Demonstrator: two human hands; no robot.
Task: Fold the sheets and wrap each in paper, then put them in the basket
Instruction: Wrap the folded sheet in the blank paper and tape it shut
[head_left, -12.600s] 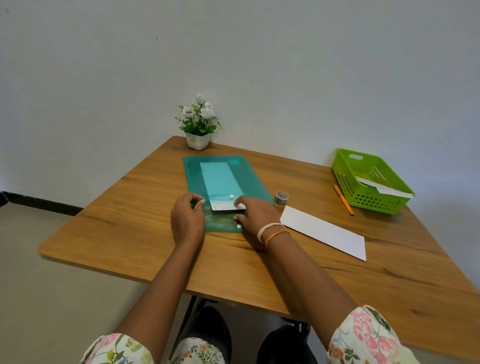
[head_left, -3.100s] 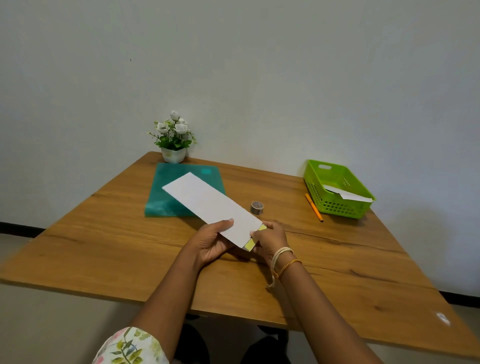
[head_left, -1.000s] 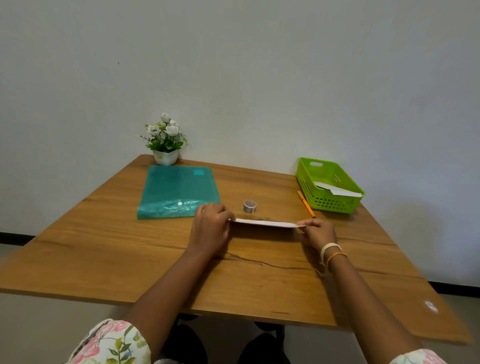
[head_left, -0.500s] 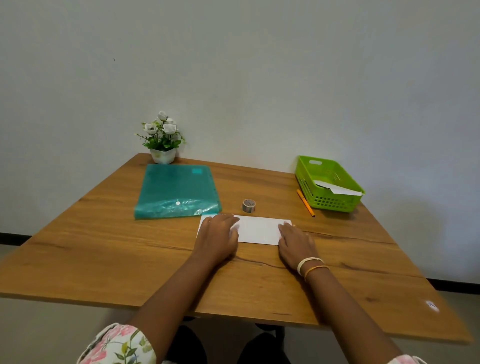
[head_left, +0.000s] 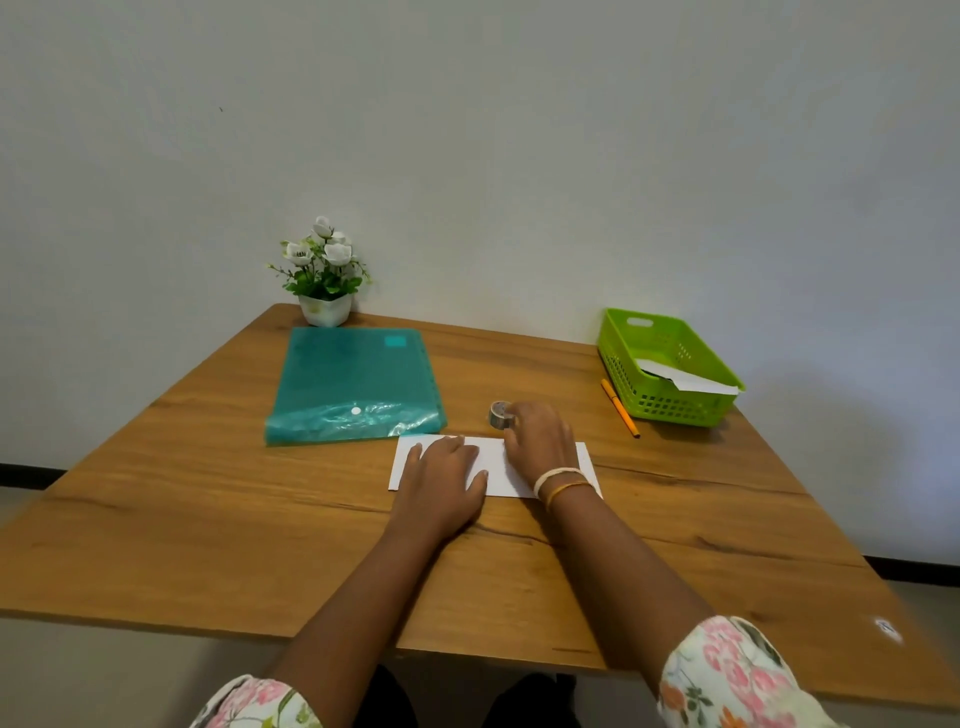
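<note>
1. While flat and spread, left hand (head_left: 441, 475) pinning white paper (head_left: 496, 466) at frame centre, nothing gripped.
2. Right hand (head_left: 537, 441) reaching to tape roll (head_left: 500, 414); fingers touching it, grip unclear.
3. Best kept pinned so wrap stays closed while taping.
4. Green basket (head_left: 667, 410) at right of frame, one packet inside.

A small pot of white flowers (head_left: 324, 273) stands at the wooden table's (head_left: 208, 519) far left corner, just behind a teal plastic folder (head_left: 353, 384) lying flat. An orange pen (head_left: 620, 408) lies towards the right side.
</note>
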